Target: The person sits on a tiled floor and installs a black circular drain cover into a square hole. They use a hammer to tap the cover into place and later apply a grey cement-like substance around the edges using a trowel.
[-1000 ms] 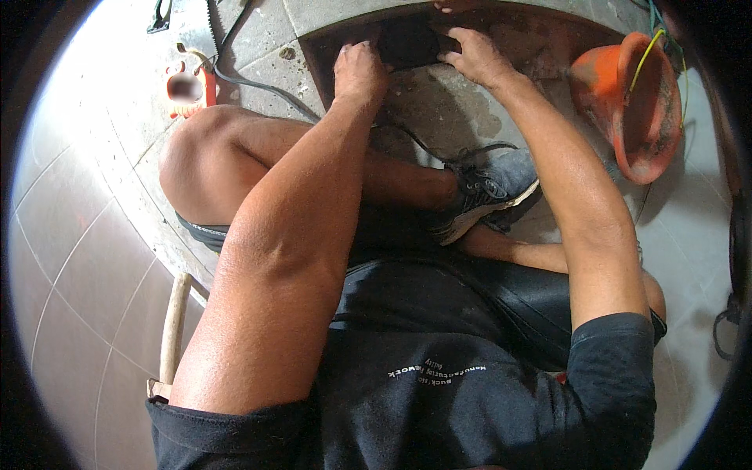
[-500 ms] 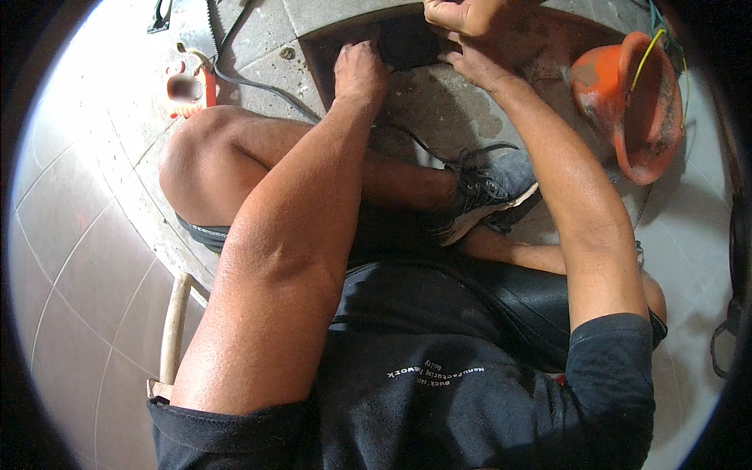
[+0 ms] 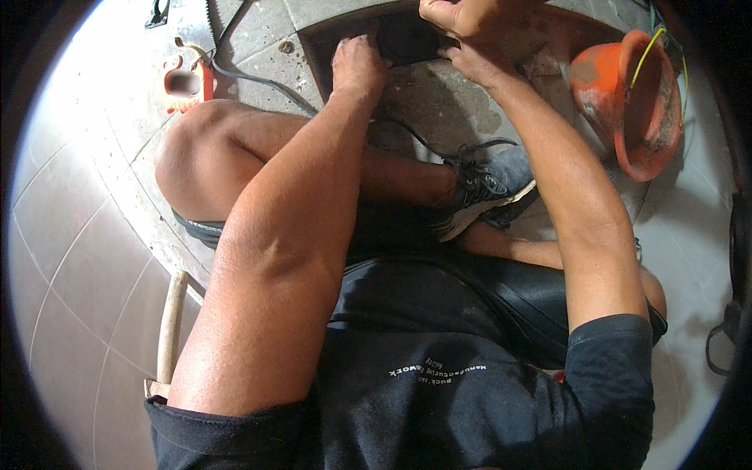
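Orange plastic-looking handle: well left of the matte-black roundish piece. My left hand: just left of it, fingers curled, can't tell if they grip. Black piece: between my hands, no clear long axis, neither hand plainly nearer; dark, featureless, disc or opening unclear. My right hand: just right of it, fingers partly hidden, spread and hold unclear. Co-worker's hand: beyond it, rightward. Dirty orange flared bucket: well right.
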A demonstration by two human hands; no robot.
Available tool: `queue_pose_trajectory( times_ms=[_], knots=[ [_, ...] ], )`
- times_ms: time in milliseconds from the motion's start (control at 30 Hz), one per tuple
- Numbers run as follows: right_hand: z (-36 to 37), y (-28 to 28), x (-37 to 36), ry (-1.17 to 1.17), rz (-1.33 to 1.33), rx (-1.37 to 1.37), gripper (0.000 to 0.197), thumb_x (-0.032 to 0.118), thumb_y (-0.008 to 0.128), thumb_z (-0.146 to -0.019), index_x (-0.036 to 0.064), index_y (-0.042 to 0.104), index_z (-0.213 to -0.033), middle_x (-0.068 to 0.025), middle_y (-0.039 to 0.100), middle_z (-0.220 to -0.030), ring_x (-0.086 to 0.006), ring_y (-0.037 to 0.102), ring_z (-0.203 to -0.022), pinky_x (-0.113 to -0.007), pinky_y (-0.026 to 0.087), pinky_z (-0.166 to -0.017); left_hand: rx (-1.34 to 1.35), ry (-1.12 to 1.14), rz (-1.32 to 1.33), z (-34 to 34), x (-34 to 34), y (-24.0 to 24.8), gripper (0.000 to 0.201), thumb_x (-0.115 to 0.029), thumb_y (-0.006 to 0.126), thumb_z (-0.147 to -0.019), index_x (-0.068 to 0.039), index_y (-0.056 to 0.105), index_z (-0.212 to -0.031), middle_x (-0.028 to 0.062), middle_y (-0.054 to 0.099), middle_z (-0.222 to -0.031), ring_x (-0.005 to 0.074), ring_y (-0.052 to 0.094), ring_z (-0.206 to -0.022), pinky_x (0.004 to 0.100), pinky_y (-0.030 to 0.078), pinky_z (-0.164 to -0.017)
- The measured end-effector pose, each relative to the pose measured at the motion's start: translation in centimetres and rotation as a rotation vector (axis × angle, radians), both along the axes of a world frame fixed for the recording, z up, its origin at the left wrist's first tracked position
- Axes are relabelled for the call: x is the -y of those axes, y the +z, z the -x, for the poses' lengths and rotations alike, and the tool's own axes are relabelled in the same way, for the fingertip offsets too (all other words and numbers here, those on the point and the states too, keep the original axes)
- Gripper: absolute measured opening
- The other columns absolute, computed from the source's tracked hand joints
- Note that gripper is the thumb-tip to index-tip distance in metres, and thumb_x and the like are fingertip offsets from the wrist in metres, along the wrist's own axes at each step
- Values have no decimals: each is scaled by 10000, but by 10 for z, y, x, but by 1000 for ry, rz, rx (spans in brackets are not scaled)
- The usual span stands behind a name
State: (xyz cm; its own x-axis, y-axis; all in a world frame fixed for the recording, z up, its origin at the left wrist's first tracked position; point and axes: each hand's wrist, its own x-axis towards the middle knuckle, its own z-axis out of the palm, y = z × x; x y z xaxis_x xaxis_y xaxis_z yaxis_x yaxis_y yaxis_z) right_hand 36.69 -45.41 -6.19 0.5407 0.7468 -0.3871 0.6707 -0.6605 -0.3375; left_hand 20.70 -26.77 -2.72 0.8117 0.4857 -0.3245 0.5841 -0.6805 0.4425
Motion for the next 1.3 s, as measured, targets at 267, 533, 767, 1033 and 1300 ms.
queue_pose_trajectory(
  times_ms=[267, 533, 767, 1033, 1300],
  knots=[
    [-3, -27, 16, -12, -159, -9, 400, 288, 690, -942, -8, 653, -1209, -176, 715, -1041, -302, 647, -999, -406, 491, -905, -45, -5, 62, -6, 3, 15, 363, -221, 822, -813, -32, 726, -1107, 218, 698, -1116, 384, 638, -1135, 466, 514, -1003],
    [10, 40, -13, -46, -43, 13, 416, 342, 689, -941, -3, 664, -1173, -183, 709, -1030, -300, 648, -995, -405, 497, -891, -81, 59, 55, -3, 2, 19, 340, -191, 799, -821, -43, 731, -1120, 202, 703, -1135, 394, 630, -1152, 472, 506, -1014],
    [-1, 9, 7, 66, -133, 147, 547, 438, 679, -945, -11, 644, -1255, -192, 703, -1142, -318, 633, -1079, -404, 466, -982, -57, -17, 16, -2, 2, 28, 528, -227, 811, -819, -131, 656, -1315, 189, 721, -1112, 381, 633, -1150, 467, 508, -1009],
    [1, 14, -3, -15, 8, -37, 578, 455, 671, -953, -3, 618, -1301, -193, 687, -1198, -306, 611, -1143, -393, 449, -1005, 89, 8, 4, 6, 1, 16, 212, -215, 709, -861, -46, 740, -986, 231, 694, -1032, 426, 643, -1051, 499, 532, -904],
    [3, -1, 5, -28, -78, 103, 558, 418, 699, -931, 28, 616, -1320, -184, 678, -1217, -309, 612, -1138, -398, 459, -1008, 11, 46, 29, 3, 9, 21, 309, -161, 758, -842, -38, 707, -1121, 232, 651, -1157, 411, 621, -1127, 476, 506, -984]
  ],
)
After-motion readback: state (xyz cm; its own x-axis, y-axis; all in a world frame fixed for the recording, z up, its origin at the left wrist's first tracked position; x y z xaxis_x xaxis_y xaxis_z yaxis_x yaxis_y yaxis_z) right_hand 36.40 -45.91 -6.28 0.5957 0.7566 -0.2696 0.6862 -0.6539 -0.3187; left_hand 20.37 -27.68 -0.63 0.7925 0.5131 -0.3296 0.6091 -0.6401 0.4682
